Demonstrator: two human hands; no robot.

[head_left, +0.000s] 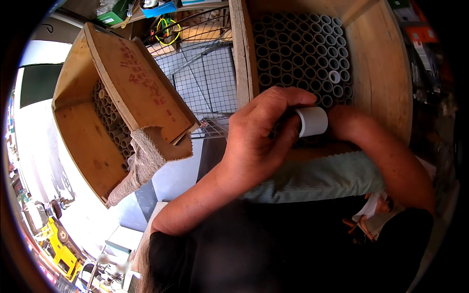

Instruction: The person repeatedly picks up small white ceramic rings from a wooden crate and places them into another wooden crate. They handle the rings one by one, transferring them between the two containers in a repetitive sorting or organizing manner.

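A short white plastic tube [315, 121] is gripped in my left hand [256, 129], which is closed with the thumb at the tube's left end and the index finger arched above it. My right hand [346, 121] reaches down into the wooden box [376, 63], close to the tube's right end. The tube and the box's shadow hide its fingers. Below both hands, the box holds many upright grey tubes [303, 49] packed in rows. Among them one whiter ring [334, 76] stands out. Greenish cloth [322, 178] covers the box's near edge.
A second, tilted wooden box [78, 97] at left holds more tubes [110, 110]; beige cloth [146, 156] wraps its edge. Between the boxes is a black wire grid [205, 73]. Goods sit on a shelf [188, 6] behind. A yellow vehicle [61, 246] shows far left.
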